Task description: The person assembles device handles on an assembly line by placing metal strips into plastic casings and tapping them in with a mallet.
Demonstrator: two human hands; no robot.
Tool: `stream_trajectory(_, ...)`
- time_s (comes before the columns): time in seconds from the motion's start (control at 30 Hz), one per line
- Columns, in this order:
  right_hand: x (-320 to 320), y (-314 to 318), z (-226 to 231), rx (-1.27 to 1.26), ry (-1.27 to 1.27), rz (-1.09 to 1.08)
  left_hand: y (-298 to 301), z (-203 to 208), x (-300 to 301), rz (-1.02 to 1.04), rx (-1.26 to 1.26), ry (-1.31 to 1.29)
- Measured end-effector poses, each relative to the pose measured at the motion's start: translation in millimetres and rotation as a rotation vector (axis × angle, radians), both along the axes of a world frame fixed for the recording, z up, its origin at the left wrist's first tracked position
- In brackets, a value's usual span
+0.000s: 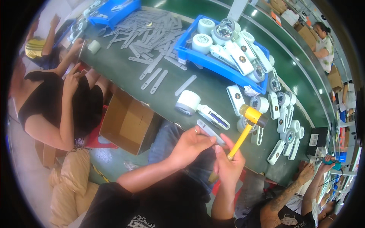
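My left hand (193,146) pinches a flat grey plastic strip (207,130) near the table's front edge. My right hand (229,159) is closed round the yellow handle of a mallet (238,141), its yellow and black head pointing up and away. Fingers of that hand also come close to the strip's near end; whether they touch it I cannot tell. Just beyond my hands lies a white handheld fan (189,100), its handle (213,116) showing an open slot with something dark blue inside. One loose grey strip (185,85) rests behind the fan.
A big pile of grey strips (148,30) covers the far table. Behind the fan stands a blue bin (220,69) full of white fan parts; more fans (283,114) lie to the right. A cardboard box (127,117) sits left below the table. People work on both sides.
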State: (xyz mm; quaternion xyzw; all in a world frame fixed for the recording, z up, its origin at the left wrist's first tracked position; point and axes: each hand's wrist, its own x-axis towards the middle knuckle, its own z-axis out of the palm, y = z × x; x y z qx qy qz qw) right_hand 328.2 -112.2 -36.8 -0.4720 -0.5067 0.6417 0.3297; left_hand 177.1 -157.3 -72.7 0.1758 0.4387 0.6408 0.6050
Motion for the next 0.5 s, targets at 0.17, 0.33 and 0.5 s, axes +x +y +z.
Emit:
stream_trajectory(0.17,-2.8,1.5,0.6,-0.001,0.014,0.018,0.2,-2.9,-5.0,-0.013,-0.006,-0.078)
stream_trajectory(0.33,-13.6,-0.9,6.0,-0.035,0.010,0.038,-5.1,3.3,-15.1,0.035,0.017,-0.141)
stream_trajectory(0.5,-0.9,-1.0,1.1,0.006,0.028,-0.014,-24.3,6.5,-17.7,0.076,0.134,-0.114)
